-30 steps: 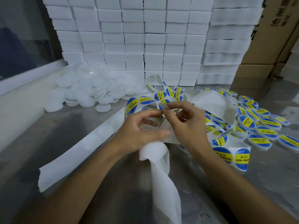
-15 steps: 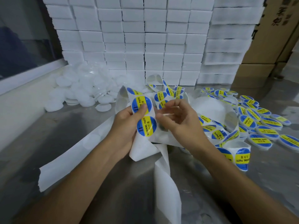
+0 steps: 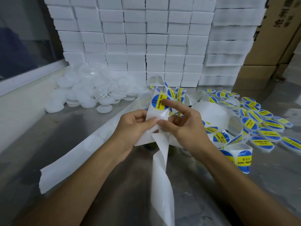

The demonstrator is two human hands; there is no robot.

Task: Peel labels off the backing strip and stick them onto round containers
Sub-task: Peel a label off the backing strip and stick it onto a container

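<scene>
A white backing strip runs up from the near table edge into both hands. My left hand pinches the strip between thumb and fingers. My right hand holds the strip from the right, thumb meeting the left thumb, index fingertip on a round blue and yellow "soldering paste" label that stands upright on the strip. More labels on strip curl at the right. Bare white round containers are heaped at the back left. Labelled containers lie at the right.
A wall of stacked white boxes closes the back of the steel table. Brown cartons stand at the back right. A long length of used backing strip lies across the table at the left. A window ledge runs along the left.
The strip has been pulled through the hands: one label now stands above them instead of two. My right index finger has moved onto that label, and the thumbs have come together.
</scene>
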